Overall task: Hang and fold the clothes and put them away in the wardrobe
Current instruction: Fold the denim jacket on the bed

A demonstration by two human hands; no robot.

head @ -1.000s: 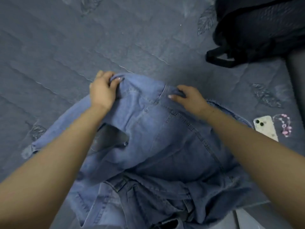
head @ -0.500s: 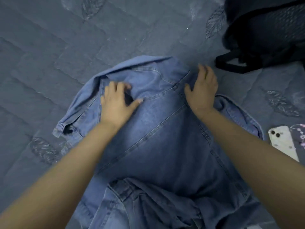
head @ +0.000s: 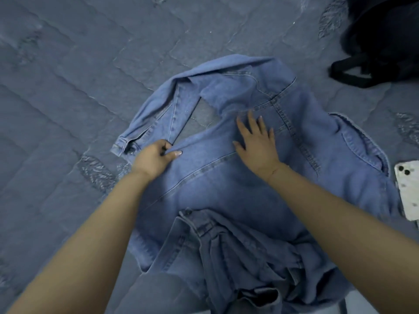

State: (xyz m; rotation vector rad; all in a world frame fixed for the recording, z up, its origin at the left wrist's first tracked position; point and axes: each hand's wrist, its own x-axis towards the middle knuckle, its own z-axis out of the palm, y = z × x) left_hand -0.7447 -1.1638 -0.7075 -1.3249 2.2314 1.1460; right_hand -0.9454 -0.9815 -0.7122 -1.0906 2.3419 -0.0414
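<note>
The denim jacket [head: 238, 177] lay spread back-up on the quilted grey bed [head: 79, 87], its collar end away from the person and its hem toward them, so its long axis ran straight out from the body. At its left side a sleeve [head: 158, 114] was folded in and lay slanting, cuff nearest the person, with a gap of bedding showing between it and the jacket body. The left hand [head: 154, 159] sat just at that cuff, thumb and fingers pinching a fold of denim at the jacket's left edge. The right hand [head: 256, 143] lay flat with straight, spread fingers, pressing on the upper back panel, grasping nothing. Toward the person, a second bunched denim garment [head: 238, 257] lay over the hem. Further right, a white phone [head: 408, 189] rested on the bed just beside the jacket's right sleeve, and a black bag [head: 381, 41] lay at the far right corner. The left sleeve lay directly ahead of the left hand, the nearer one, so tidying that fold would likely fall to it while the right pinned the cloth.
</note>
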